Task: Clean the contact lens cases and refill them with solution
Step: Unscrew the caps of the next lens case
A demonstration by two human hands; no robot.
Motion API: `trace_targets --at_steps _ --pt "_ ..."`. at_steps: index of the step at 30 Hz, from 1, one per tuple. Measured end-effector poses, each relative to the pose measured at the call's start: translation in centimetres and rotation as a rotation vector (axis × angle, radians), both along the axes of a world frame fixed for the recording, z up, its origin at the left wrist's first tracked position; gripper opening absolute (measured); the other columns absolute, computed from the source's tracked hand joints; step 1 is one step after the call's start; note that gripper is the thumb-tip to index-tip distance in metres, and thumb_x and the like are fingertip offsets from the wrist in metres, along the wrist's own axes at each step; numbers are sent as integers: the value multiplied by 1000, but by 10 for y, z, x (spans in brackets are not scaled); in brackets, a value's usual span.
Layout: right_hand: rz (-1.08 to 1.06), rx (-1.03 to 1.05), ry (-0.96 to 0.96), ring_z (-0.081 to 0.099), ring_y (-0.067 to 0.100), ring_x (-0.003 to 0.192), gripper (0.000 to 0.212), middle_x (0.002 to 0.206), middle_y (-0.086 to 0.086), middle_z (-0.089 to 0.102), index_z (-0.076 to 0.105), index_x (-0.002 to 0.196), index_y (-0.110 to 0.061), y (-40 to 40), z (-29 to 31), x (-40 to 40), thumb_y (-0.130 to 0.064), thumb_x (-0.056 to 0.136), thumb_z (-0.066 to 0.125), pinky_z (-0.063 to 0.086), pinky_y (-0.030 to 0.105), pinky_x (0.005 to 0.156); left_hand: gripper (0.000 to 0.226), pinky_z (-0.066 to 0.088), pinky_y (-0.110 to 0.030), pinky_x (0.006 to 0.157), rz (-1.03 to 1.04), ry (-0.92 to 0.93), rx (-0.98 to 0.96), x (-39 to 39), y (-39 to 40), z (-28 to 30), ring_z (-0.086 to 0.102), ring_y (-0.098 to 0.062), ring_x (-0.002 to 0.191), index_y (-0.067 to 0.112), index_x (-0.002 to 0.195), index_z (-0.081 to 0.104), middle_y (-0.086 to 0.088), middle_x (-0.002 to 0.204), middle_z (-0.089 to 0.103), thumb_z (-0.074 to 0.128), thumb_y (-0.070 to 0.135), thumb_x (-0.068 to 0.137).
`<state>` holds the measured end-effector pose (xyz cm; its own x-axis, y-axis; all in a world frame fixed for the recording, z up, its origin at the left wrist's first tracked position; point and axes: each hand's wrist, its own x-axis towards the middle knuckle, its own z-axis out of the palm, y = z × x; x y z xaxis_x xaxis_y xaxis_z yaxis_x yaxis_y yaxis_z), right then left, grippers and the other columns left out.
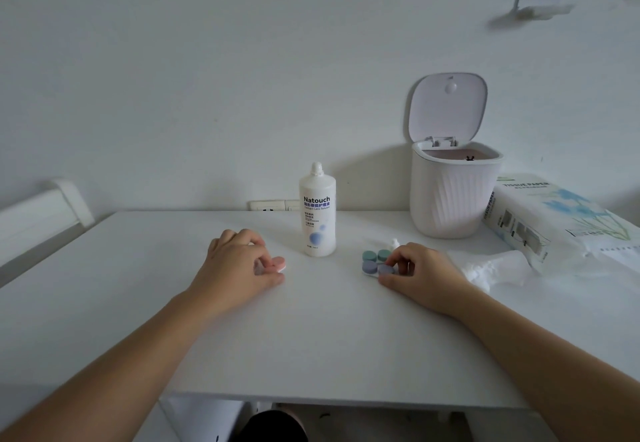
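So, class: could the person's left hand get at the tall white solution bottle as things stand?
Probably yes. The left hand holds a small pink-capped lens case just beside the white solution bottle, with bare table between them, though it would need to release the case first.

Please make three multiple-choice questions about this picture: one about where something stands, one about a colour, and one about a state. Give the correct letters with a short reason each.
1. Where does the solution bottle stand?
A. between the two hands
B. inside the bin
C. on the tissue pack

2. What colour are the caps under the right hand?
A. red
B. purple-blue
C. yellow

3. The bin lid is:
A. shut
B. missing
C. raised

Answers: 1 A, it stands upright on the table, farther back than the left hand and the right hand. 2 B, the purple-blue case lies before a green one. 3 C, the lid stands up.
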<state>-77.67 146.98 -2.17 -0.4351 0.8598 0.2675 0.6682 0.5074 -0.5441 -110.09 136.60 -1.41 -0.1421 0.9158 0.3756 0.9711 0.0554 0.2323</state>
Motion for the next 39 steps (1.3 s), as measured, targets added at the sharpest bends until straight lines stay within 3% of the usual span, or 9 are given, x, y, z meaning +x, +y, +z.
trace_targets --at_steps 4,8,11,17,20,24,28,36,39 --pt "1 4 21 54 7 68 19 83 -6 63 68 85 -29 2 -2 1 -46 79 76 41 8 60 18 25 -22 86 -154 -102 32 19 -1 9 40 -2 96 41 75 66 22 101 52 77 55 78" --pt "12 -7 15 52 6 65 22 79 -6 63 64 89 -31 4 -3 1 -45 78 76 39 15 56 34 43 -28 71 -341 -326 -111 47 1 18 49 -2 69 44 94 68 20 92 63 65 71 74" --pt "15 -13 55 50 3 60 23 78 -6 64 62 91 -32 4 -5 2 -45 77 77 40 18 57 43 48 -38 75 -323 -252 -193 68 8 18 55 1 68 52 99 63 28 89 61 55 81 69" --pt "108 63 228 45 5 57 42 69 -5 55 64 89 -29 -12 2 6 -67 73 67 38 23 56 17 50 -32 72 -545 -253 -131 91 24 11 55 -13 76 36 97 70 20 94 62 74 46 84" --pt "201 235 137 44 9 60 34 66 -2 52 66 86 -23 -22 2 6 -54 80 77 32 14 53 16 49 -35 69 -596 -311 -36 99 22 4 55 -15 71 32 92 74 13 86 67 73 43 80" --pt "268 215 50 47 12 58 32 65 -1 53 71 86 -20 -25 3 6 -48 77 82 36 15 56 18 51 -40 72 -626 -315 -49 101 23 -2 57 -13 74 25 96 76 8 87 67 83 31 80" --pt "274 146 44 50 18 58 28 64 -2 54 71 83 -24 -27 3 5 -50 75 78 45 35 57 21 51 -35 73 -664 -305 -52 101 23 -5 57 -7 80 23 97 76 10 86 64 83 34 80" --pt "274 112 43 50 16 58 15 63 -4 53 68 77 -25 -26 1 4 -37 79 77 43 27 54 23 39 -11 68 -625 -317 -81 99 25 -8 54 4 83 30 95 74 18 88 59 83 41 77" --pt "281 84 52 49 13 58 15 65 -7 53 67 81 -27 -27 0 2 -39 78 75 40 19 54 18 37 -10 65 -603 -350 -115 98 27 -9 55 1 78 35 88 73 22 88 58 85 41 75"
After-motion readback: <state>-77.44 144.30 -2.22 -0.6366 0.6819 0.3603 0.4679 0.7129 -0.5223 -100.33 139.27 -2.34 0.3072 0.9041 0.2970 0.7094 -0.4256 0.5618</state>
